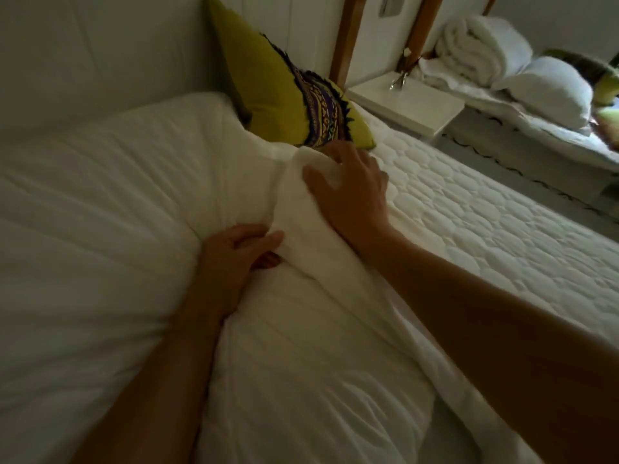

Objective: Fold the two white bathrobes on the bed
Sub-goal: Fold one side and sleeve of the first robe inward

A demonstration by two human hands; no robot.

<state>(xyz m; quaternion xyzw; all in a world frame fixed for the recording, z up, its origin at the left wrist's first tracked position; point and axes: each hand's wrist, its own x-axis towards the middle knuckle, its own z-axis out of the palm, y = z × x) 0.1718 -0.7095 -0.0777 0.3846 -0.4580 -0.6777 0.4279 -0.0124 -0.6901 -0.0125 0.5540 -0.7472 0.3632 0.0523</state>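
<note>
Under your right hand [348,192] lies a rolled or bunched edge of white cloth, which I take for a robe [301,209], though in this dim light it is hard to tell from the quilted bedding around it. Your fingers are spread and curled over the top of that edge, thumb on the near side, so the hand is grasping the robe's upper end. Just beyond your fingertips stands the green pillow [268,88], close but, as far as I can tell, not touching the cloth.

Your left hand [234,252] sits nearer to you and to the left of that grip. Its thumb presses against the lower part of the same bunched edge while the fingers tuck beneath; it looks half closed on the fold, but whether it truly pinches the cloth or only steadies it I cannot tell.

From both grips the white cloth runs down toward you over the bed [485,222], wrinkled and not squared, with a long edge trailing under your right forearm. The second robe cannot be picked out apart from it.

My judgement: you are early in folding the first robe, gathering or turning one edge over. Next you need both hands pinching the same edge, well apart along it, then a lift and a carry across so the layer lands flat, followed by smoothing away from the grips before the next fold
</note>
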